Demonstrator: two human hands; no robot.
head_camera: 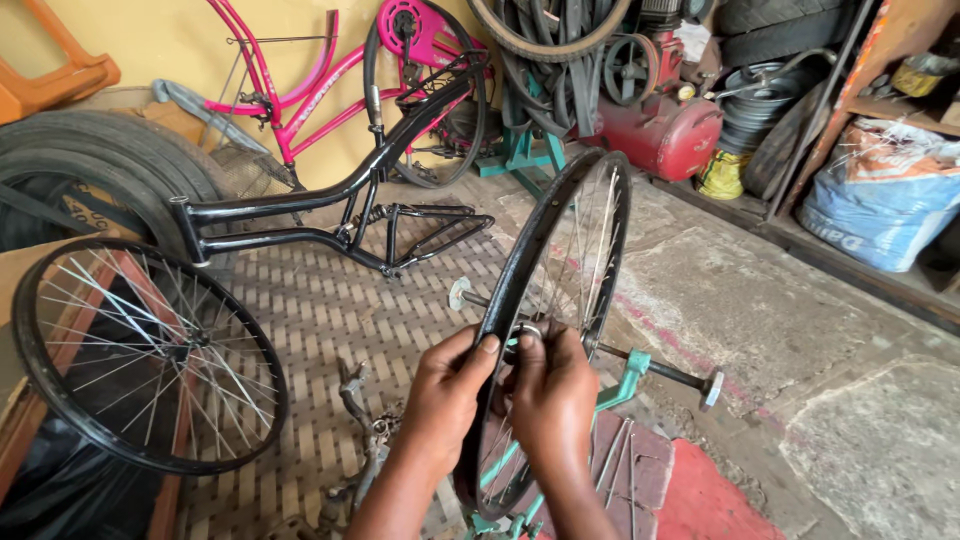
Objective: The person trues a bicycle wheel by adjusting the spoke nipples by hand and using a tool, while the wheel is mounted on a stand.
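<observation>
A black spoked bicycle wheel rim (585, 225) stands upright on a teal truing stand (628, 372), with a steel axle rod (672, 372) running through it. My left hand (447, 392) grips the near edge of the rim. My right hand (553, 392) is closed at the rim next to it, its fingers pinching a small metal part by the spokes; what it pinches is too small to tell.
A second black spoked wheel (140, 355) leans at the left. A black bicycle frame (330, 205) lies on a woven mat (330, 310), a pink frame (330, 80) stands behind. A red compressor (665, 130), tyres and a blue-white sack (885, 195) line the back and right.
</observation>
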